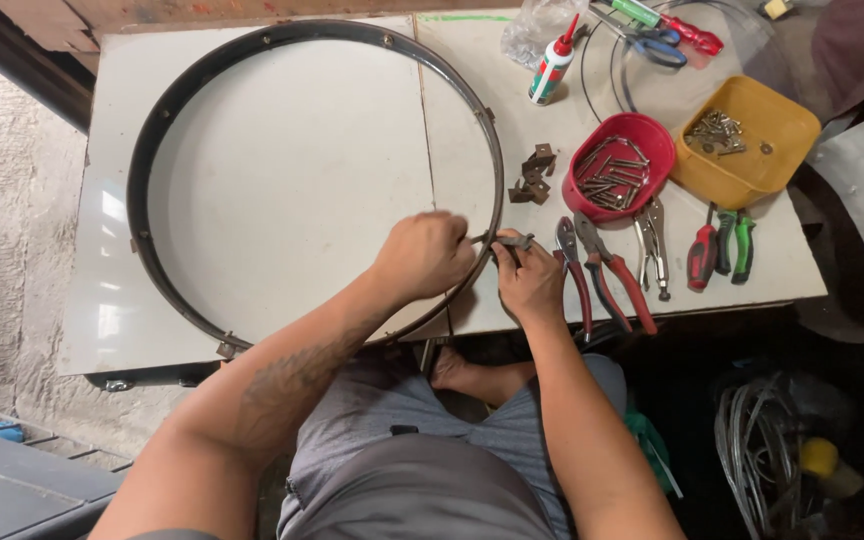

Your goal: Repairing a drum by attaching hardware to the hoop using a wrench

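Your left hand (424,255) curls closed on the dark metal hoop (142,160) at its near rim, your right hand (529,282) pinching a small bracket (515,241) against it, pliers (574,268) just beside.

A single head-worn camera looks almost straight down from above the person, facing forward over their lap. It sits close enough that both forearms fill the lower frame. The grip falls just below the middle of the picture, with the white bench (252,330) spreading beyond and to either side of it.
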